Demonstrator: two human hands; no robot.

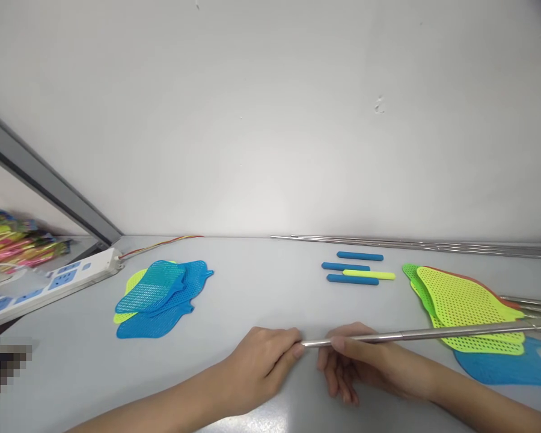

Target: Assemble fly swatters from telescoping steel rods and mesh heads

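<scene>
A thin silver telescopic metal rod (401, 335) runs from the middle of the table out past the right edge of the view. At its left end my left hand (265, 364) is closed, thumb and fingers pinching the tip. My right hand (365, 361) grips the rod a little farther along, between thumb and forefinger, the other fingers curled loosely below. Beyond the hands lie several handle sleeves: blue ones (359, 256) and one yellow sleeve (374, 275). The rod passes above yellow perforated fly swatter heads (469, 294) at the right.
Blue fly swatter heads (162, 319) overlap a yellow one at the left. A white power strip (63, 282) lies near a metal post (49, 174). More thin rods (410, 245) lie along the wall. A blue swatter head (505, 364) rests at the right.
</scene>
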